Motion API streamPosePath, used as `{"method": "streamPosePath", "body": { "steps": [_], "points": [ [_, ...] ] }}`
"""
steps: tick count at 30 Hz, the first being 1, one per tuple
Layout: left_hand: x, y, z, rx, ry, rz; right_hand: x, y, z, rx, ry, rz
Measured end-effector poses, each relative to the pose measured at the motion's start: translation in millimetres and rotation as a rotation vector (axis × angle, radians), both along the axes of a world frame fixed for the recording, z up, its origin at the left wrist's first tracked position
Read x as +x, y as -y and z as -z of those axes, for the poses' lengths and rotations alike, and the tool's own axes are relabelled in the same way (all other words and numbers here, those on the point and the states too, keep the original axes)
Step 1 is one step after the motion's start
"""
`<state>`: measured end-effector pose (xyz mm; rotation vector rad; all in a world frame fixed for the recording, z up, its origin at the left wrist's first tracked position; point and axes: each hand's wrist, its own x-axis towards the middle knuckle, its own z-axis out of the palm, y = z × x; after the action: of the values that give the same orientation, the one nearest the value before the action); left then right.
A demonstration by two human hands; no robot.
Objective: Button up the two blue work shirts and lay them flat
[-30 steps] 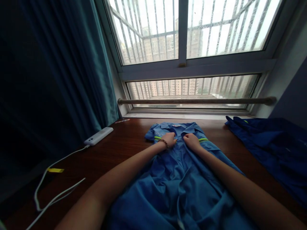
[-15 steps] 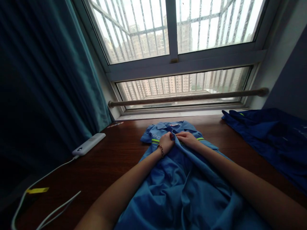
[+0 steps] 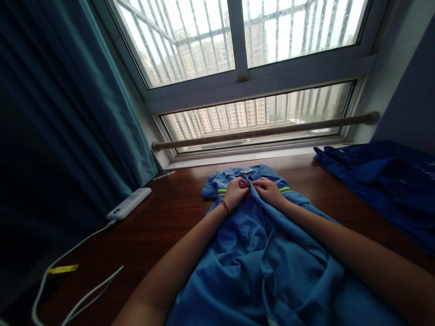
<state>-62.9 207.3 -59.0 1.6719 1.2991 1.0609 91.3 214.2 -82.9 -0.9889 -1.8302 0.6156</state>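
the blue garment (image 3: 234,258) looks light, soft and limp, best gripped at the front edge (image 3: 269,213), which the left hand (image 3: 235,193) and right hand (image 3: 268,192) pinch between fingertips.

The place looked like a room in a home, several floors up. A long blue-green fabric curtain (image 3: 112,104) hung beside a wide grey-framed window (image 3: 239,40), with upright metal bars (image 3: 306,27) outside and tall beige residential towers (image 3: 251,113) beyond. A round, pale brown rail (image 3: 265,132) crossed its lower pane, and a glossy reddish-brown wooden surface (image 3: 163,226) ran up to the white sill (image 3: 217,160).
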Motion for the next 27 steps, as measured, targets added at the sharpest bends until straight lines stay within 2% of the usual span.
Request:
{"method": "streamPosePath", "body": {
  "steps": [4, 10, 16, 22, 27],
  "points": [
    [2, 2, 7.6, -0.06, 0.18, 0.022, -1, 6, -2.4, 0.08, 0.009, 0.034],
    [4, 0, 13.7, -0.198, 0.294, -0.038, -2, 7, -1.6, 0.112, 0.103, 0.013],
    [6, -2, 15.3, -0.208, 0.309, -0.05, -2, 5, -1.0, 0.085, 0.177, 0.038],
    [5, -2, 14.7, -0.14, 0.191, -0.097, -4, 7, -0.1, 0.104, 0.249, 0.049],
    [5, -2, 12.0, -0.158, 0.187, -0.141, -6, 9, -1.0, 0.103, 0.255, 0.038]
  ]
}}
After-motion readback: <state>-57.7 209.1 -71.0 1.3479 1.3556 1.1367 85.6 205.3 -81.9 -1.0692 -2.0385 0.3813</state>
